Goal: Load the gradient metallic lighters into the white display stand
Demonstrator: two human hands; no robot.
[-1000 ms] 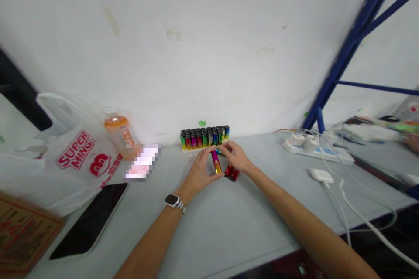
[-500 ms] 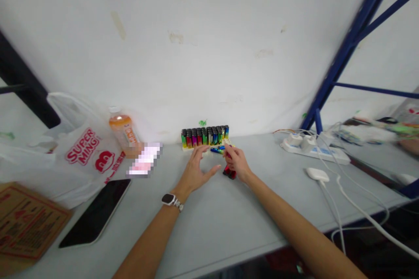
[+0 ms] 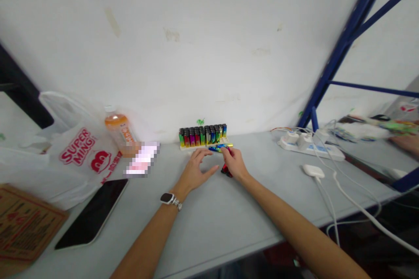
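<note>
Several colourful lighters (image 3: pixel 193 137) with black tops stand upright in rows in a pale tray (image 3: pixel 186 148) against the wall. Blue and yellow lighters (image 3: pixel 215 149) lie flat just in front of the tray's right part. My right hand (image 3: pixel 235 163) is closed, its fingertips pinching a small reddish-purple lighter that the fingers mostly cover. Red lighters (image 3: pixel 224 169) with black ends lie on the table beside that hand, partly hidden by it. My left hand (image 3: pixel 195 170) is open and empty, thumb apart from the fingers, close to the tray's front.
To the left are a plastic bag (image 3: pixel 81 152), an orange drink bottle (image 3: pixel 119 133), a black tablet-like device (image 3: pixel 93 216) and a cardboard box (image 3: pixel 29 222). At right lie a power strip (image 3: pixel 310 147), a white charger (image 3: pixel 313 171) and cables. Another person's hand (image 3: pixel 406 143) shows at the far right.
My right hand has lowered slightly toward the table, among the loose lighters. My left hand stays open in about the same place. The whole view has shifted a little.
</note>
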